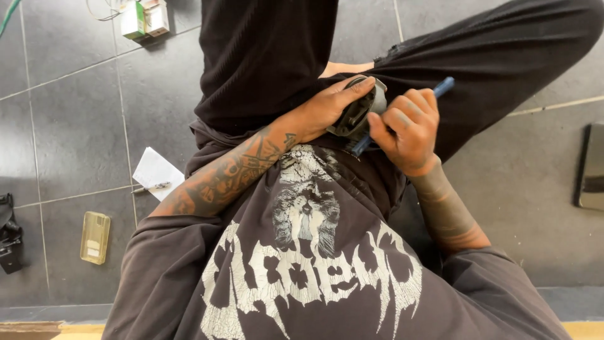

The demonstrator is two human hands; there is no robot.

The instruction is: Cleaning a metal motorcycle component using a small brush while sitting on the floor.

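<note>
Sitting on a grey tiled floor, I look down over my dark printed shirt and black trousers. My left hand (330, 107) grips a small grey-green rounded part (362, 113) in my lap. My right hand (409, 129) holds a blue-handled tool (443, 87) like a pen, its lower end pressed against the underside of that part. The two hands touch around the part, which is mostly hidden by my fingers.
On the floor to my left lie a white paper sheet (156, 170) with a small tool on it, a yellow clear phone case (95, 237) and a black object (9, 233). Small green-and-white boxes (145, 19) stand farther off. A dark flat device (591, 167) lies at right.
</note>
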